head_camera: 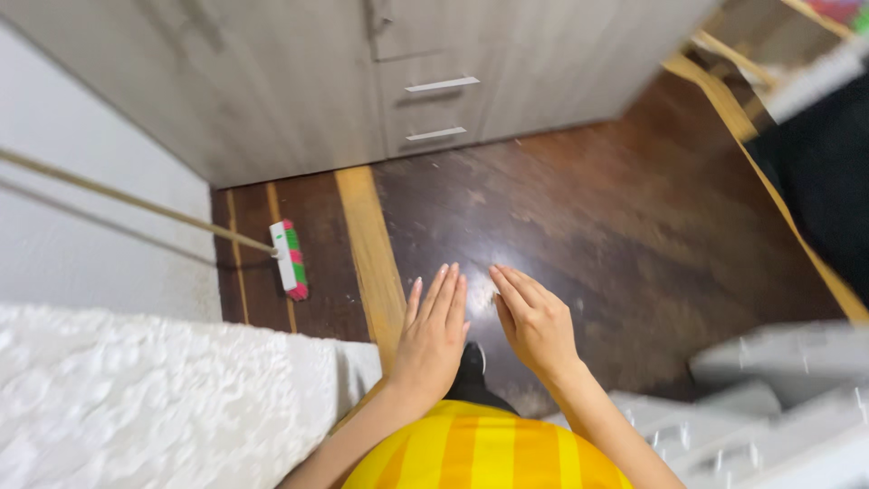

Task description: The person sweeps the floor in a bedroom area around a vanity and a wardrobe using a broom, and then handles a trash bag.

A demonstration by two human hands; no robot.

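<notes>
Both hands, left [433, 340] and right [536, 323], flat, empty, side by side above dark wooden floor [634, 226].

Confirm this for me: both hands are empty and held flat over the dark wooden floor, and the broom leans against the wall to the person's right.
One thing is wrong: the broom is on the person's left, its handle leaning against the white wall, as the head view shows. The rest holds: the left hand and right hand are empty, fingers straight, over the dark wooden floor.
</notes>
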